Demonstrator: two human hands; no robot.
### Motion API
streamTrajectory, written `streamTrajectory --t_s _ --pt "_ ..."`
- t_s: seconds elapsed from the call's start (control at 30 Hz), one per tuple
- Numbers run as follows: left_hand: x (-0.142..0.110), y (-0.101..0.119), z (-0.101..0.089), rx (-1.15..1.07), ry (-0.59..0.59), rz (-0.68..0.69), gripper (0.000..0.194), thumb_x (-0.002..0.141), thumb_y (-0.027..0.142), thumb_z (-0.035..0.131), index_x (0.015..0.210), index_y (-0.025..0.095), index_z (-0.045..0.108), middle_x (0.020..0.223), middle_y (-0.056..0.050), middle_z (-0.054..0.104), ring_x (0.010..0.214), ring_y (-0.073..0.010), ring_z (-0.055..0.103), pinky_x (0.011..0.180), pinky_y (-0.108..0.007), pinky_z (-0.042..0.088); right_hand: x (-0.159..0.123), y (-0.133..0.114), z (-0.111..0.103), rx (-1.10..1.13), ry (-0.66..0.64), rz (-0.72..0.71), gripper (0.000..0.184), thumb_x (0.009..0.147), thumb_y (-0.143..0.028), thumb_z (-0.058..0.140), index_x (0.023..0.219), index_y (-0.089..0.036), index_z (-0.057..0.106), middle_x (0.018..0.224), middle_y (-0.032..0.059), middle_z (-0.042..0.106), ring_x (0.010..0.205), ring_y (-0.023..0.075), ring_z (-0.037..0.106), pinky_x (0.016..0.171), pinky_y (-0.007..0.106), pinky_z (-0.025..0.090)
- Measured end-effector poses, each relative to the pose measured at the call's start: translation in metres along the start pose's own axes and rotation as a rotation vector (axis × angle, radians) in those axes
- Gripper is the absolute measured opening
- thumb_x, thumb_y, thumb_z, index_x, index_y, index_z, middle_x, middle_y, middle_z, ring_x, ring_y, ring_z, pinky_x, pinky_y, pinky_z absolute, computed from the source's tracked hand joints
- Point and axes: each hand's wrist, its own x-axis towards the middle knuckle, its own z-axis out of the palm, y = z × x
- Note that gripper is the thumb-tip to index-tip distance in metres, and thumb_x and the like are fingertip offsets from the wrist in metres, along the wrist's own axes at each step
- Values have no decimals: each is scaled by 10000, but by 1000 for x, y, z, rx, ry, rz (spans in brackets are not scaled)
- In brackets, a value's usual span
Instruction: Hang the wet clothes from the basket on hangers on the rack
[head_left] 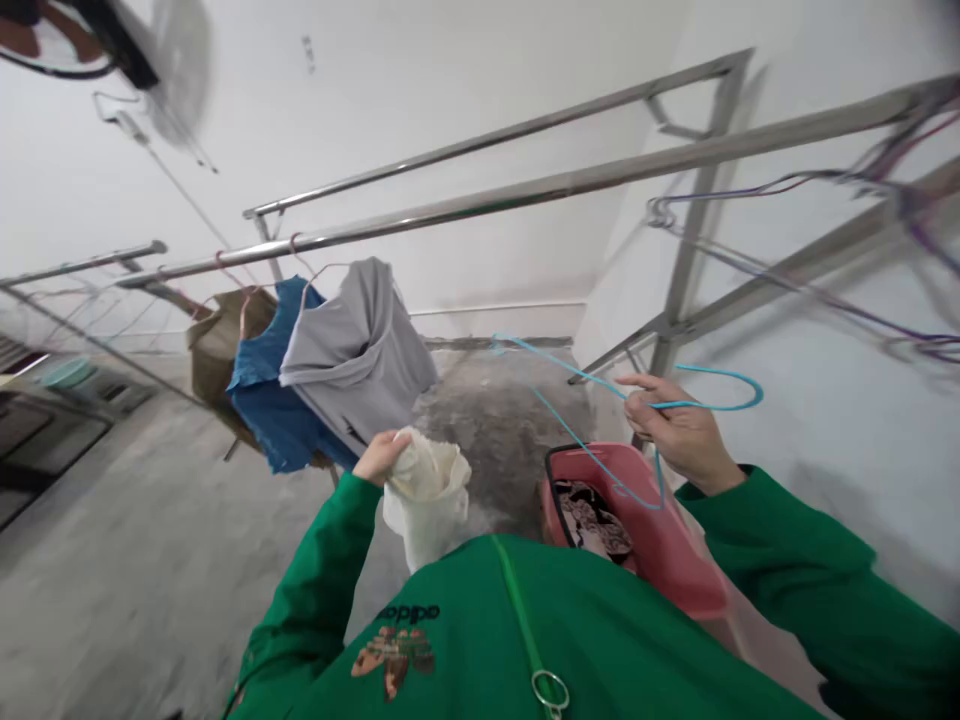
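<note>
My left hand (381, 456) grips a crumpled cream-white cloth garment (426, 497) at its top edge, in front of my chest. My right hand (681, 432) pinches a light-blue wire hanger (711, 405) above a pink plastic basket (679, 548). Dark patterned clothes (592, 520) lie inside the basket, which has a black inner rim. Ahead of my left hand, a grey top (356, 350), a blue top (274, 390) and an olive garment (229, 345) hang side by side from a steel drying rack (525, 187).
Several purple wire hangers (787, 210) hang from the rack's right rail. A blurred standing fan (176, 70) is at the upper left. White walls rise ahead and to the right, above a patchy grey concrete floor (150, 560).
</note>
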Motion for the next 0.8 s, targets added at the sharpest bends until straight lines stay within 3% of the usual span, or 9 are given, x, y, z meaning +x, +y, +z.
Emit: streamTrajectory --t_s 0.17,0.33,0.43,0.6,0.7,0.8 --pt "2 43 -17 -144 165 153 363 581 455 764 689 138 624 623 3 644 616 -125 588 630 -237 469 9 -60 26 68 -341 -20 426 802 -540 613 955 -148 672 490 -43 359 449 82 324 440 236 224" --pt "-2 54 -33 -57 238 312 281 743 403 645 666 133 628 613 -5 633 582 -125 566 577 -237 442 14 -98 48 -162 -484 -210 342 825 -479 579 879 -164 703 656 35 602 595 139 541 556 273 414" --pt "-10 52 -31 221 288 404 267 819 348 560 663 139 619 597 0 610 595 -130 555 587 -237 414 18 -99 75 -191 -555 -357 311 851 -449 532 849 -186 697 823 59 691 761 191 633 698 316 487" --pt "-34 51 -2 1037 323 528 281 898 298 511 700 146 639 725 -60 655 741 -178 604 669 -275 393 19 -77 137 -123 -590 -483 288 873 -431 510 837 -207 688 829 47 702 745 188 641 690 309 498" --pt "-47 51 22 1282 261 584 229 923 220 458 888 147 673 876 -96 674 819 -203 629 674 -295 397 13 -62 175 -7 -548 -469 315 870 -447 503 769 -196 665 773 50 676 706 173 616 654 295 484" --pt "-54 51 31 1393 273 627 260 947 207 415 960 140 666 914 -116 645 859 -224 623 670 -315 405 14 -52 197 135 -516 -328 355 860 -487 503 735 -178 625 591 17 559 545 130 505 531 268 414"
